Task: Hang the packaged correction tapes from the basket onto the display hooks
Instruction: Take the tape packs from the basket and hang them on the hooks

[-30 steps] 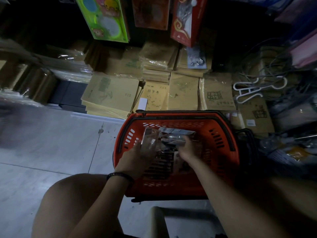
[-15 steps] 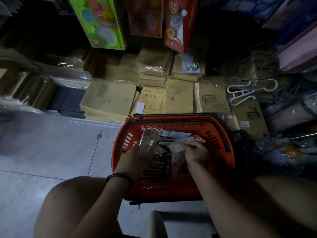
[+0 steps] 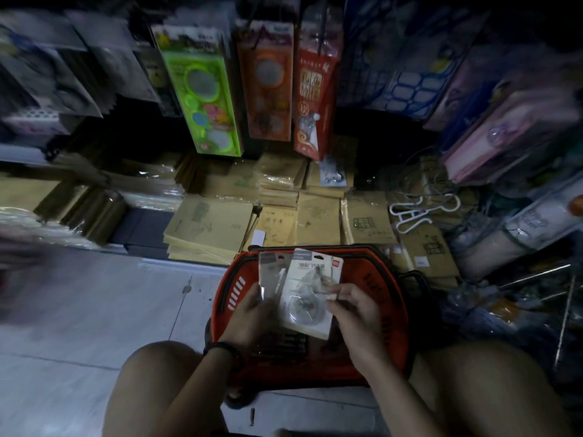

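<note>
An orange plastic basket (image 3: 391, 298) stands on the floor between my knees. Above it I hold packaged correction tapes: my left hand (image 3: 252, 313) grips a clear-fronted pack (image 3: 271, 272) by its lower edge, and my right hand (image 3: 356, 310) holds a white card pack (image 3: 310, 298) with a round tape blister, overlapping the first. More packs lie dark in the basket bottom (image 3: 284, 342). Hanging packaged goods (image 3: 202, 99) fill the display above; the hooks themselves are hard to make out.
Stacks of brown exercise books (image 3: 208, 228) line the low shelf behind the basket. A white plastic hanger (image 3: 419, 212) and loose wires lie at the right. Pale floor tiles (image 3: 94, 310) stretch to the left. The scene is dim and blurred at the edges.
Both hands have lifted out of the basket holding packs, which now stand upright above its rim. The camera has tilted up, showing more of the hanging display.
</note>
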Available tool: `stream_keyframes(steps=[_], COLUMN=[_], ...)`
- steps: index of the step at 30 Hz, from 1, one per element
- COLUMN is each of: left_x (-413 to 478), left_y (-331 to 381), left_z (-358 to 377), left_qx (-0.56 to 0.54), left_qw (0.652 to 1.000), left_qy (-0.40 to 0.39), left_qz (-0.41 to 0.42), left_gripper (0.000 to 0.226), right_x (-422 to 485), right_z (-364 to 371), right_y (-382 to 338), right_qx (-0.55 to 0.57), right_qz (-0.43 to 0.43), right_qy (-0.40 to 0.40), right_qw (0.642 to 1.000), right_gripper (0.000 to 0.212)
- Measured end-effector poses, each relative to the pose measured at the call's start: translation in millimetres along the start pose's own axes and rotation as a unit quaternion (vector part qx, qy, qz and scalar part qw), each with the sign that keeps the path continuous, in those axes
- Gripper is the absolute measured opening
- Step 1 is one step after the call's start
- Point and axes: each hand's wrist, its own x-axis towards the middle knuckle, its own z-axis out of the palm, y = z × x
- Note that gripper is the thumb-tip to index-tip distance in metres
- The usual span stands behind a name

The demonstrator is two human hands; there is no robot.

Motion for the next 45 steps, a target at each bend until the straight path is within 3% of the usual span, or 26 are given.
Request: stream_keyframes(steps=[3, 8, 10, 13, 15, 17, 21, 27, 32, 37, 45], left_x=[-21.5, -51.2, -64.7, -84.2, -94.5, -103.9, -122.9, -148.9, -167.7, -177.4, -184.9], left_y=[16.4, 53.9, 76.5, 115.2, 143.9, 173.0, 233.5, 328.4, 402.6, 467.7, 531.3], left_z=[4.0, 15.7, 17.2, 17.4, 16.3, 14.8, 11.4, 4.1, -3.1, -18.1, -28.9], left_qx=[-0.092, -0.144, -0.159, -0.173, -0.181, -0.177, -0.138, -0.12, -0.099, -0.083, -0.04], left_qw=[0.995, 0.984, 0.98, 0.971, 0.966, 0.96, 0.951, 0.917, 0.901, 0.87, 0.846], left_qy=[-0.028, -0.045, -0.052, -0.065, -0.066, -0.063, -0.067, -0.074, -0.055, 0.031, 0.021], left_qz=[0.002, 0.089, 0.109, 0.152, 0.175, 0.209, 0.269, 0.373, 0.419, 0.485, 0.531], left_gripper=[0.03, 0.031, 0.03, 0.034, 0.037, 0.042, 0.052, 0.052, 0.047, 0.05, 0.047], right_x=[-11.9, -28.7, -33.4, -41.4, -46.9, -49.1, -47.5, -42.9, -26.1, -9.4, 23.0], right_z=[0.1, 8.9, 6.2, -0.3, -0.7, -0.8, -7.5, -24.8, -26.6, -33.7, -29.1], right_y=[-36.5, -96.5, -121.5, -169.4, -204.6, -238.4, -306.7, -405.9, -478.1, -555.2, -643.6], right_qx=[-0.039, -0.079, -0.146, -0.287, -0.372, -0.423, -0.447, -0.414, -0.435, -0.488, -0.528], right_qz=[-0.051, -0.124, -0.184, -0.286, -0.366, -0.43, -0.477, -0.52, -0.578, -0.607, -0.602], right_qy=[-0.018, -0.058, -0.048, -0.057, -0.054, -0.034, -0.024, -0.01, 0.037, 0.109, 0.204], right_qw=[0.998, 0.987, 0.971, 0.912, 0.851, 0.797, 0.757, 0.747, 0.689, 0.618, 0.563], right_gripper=[0.028, 0.032, 0.041, 0.079, 0.101, 0.108, 0.103, 0.101, 0.1, 0.093, 0.086])
